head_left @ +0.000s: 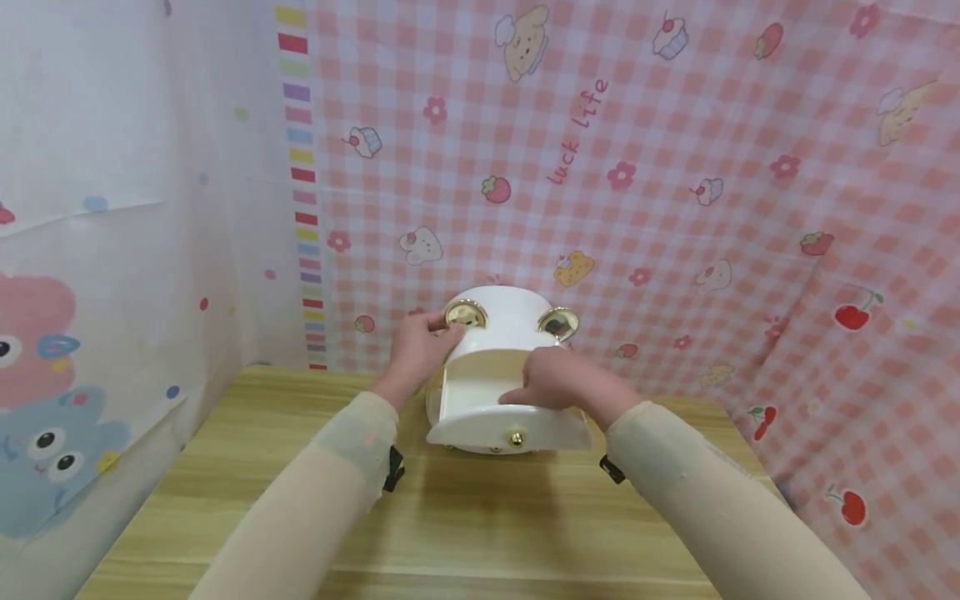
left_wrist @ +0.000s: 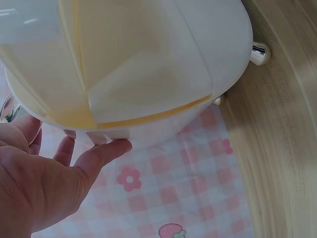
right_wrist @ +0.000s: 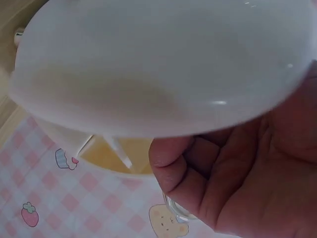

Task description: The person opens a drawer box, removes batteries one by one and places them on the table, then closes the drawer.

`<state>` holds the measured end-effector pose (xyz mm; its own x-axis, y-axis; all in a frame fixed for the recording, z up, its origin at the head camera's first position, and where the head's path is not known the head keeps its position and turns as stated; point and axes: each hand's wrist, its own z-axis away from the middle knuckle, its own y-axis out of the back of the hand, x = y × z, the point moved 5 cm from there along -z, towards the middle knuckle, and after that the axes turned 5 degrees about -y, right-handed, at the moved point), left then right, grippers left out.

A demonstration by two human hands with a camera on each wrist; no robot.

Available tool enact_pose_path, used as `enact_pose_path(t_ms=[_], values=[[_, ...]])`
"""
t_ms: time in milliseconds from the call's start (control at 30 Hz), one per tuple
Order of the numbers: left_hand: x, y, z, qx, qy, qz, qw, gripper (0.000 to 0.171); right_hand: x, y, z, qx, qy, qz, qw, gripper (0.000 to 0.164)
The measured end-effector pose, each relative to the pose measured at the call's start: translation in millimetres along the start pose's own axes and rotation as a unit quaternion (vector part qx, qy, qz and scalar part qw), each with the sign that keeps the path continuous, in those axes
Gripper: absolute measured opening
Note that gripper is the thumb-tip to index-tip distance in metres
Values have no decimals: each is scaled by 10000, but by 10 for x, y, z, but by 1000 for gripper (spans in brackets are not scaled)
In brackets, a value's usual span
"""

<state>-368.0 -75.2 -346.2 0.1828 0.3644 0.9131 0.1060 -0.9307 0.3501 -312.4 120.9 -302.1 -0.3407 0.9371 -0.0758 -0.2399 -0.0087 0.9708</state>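
A white storage box [head_left: 504,310] with two round gold-rimmed ears stands on a wooden table. Its drawer [head_left: 480,387] is pulled out, and a gold knob [head_left: 516,439] sits on the curved drawer front [right_wrist: 148,69]. My left hand [head_left: 420,350] holds the box's upper left side by the left gold ear [head_left: 467,314]; in the left wrist view the thumb [left_wrist: 106,151] lies along the box's wall. My right hand [head_left: 558,379] reaches over the drawer's right part. Its curled fingers [right_wrist: 171,158] grip behind the drawer front, the thumb partly hidden.
The wooden table [head_left: 480,525] extends in front of the box and to both sides. Close behind hangs a pink checked cloth [head_left: 465,208] with printed figures, which continues on the right. A white printed cloth [head_left: 112,250] hangs on the left. Small gold feet [left_wrist: 259,53] support the box.
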Motion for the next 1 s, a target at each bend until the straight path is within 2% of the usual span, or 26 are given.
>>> enact_pose_path(t_ms=[133,367,667,800,1000], values=[[21,-11,-4,12,-60,-18,10000,38,-33,-25,-65,-239,-209,217,9993,57],[30,-8,-3,40,-107,-17,9999,38,-50,-48,-91,-411,-726,179,9964,43],[18,6,17,30,-26,-15,10000,38,-89,-30,-45,-521,-1002,547,9921,40],[22,9,27,28,-43,-2,10000,38,-76,-40,-41,-746,-1014,272,9917,38],[20,3,27,34,-121,43,9999,37,-48,-98,-90,-1364,-954,-376,9853,38]])
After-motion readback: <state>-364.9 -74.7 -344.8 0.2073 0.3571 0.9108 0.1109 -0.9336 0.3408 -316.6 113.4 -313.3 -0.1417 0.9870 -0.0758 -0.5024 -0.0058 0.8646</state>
